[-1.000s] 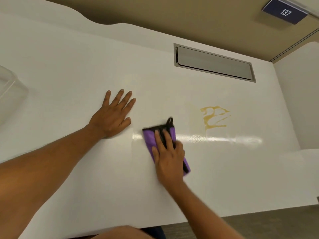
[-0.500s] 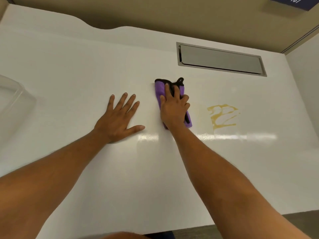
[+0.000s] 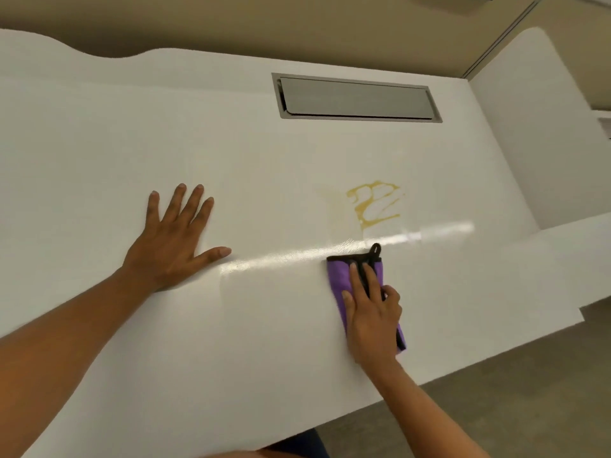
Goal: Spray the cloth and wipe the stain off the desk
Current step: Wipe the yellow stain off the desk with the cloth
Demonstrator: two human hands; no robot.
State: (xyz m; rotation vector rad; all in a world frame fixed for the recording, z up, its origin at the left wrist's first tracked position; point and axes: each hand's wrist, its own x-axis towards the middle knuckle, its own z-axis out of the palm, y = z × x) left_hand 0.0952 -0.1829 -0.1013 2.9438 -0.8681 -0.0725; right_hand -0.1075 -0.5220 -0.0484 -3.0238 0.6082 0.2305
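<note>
White, glossy desk [image 3: 264,325] with a grey slot [image 3: 357,99] at the back; the purple, black-edged cloth [image 3: 340,276] has slid from beside the slot to the near edge, below the yellow stain [image 3: 373,203] (untouched). Right hand [image 3: 373,312] presses it flat, fingers extended; left hand [image 3: 175,242] stays splayed on the desk.

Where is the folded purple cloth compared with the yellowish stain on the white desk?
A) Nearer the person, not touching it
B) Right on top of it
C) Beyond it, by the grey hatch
A: the folded purple cloth, under the right hand, lies nearer than the uncovered yellowish stain.
</note>
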